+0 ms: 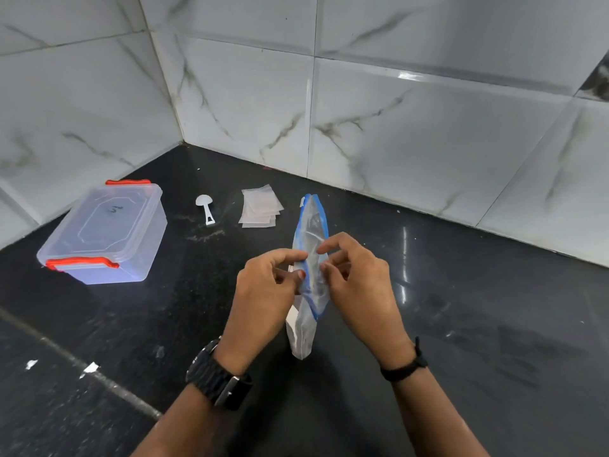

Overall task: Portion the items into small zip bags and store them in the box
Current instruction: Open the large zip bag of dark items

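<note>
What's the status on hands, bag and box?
Left hand and right hand pinch blue-zip bag at its mouth. Box lidded. Small bags untouched. Nothing obstructing.

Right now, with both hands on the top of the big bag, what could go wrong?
1. The left hand and right hand pinch the blue-edged zip bag only at its mouth; a hard pull might tip it and spill the contents.
2. The storage box appears latched shut, and the small zip bags and scoop lie apart, costing extra reaches.

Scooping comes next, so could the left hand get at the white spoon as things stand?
Probably yes: the white spoon lies alone on the counter beyond the left hand, nothing between, though that hand must first release the blue-edged bag.
</note>
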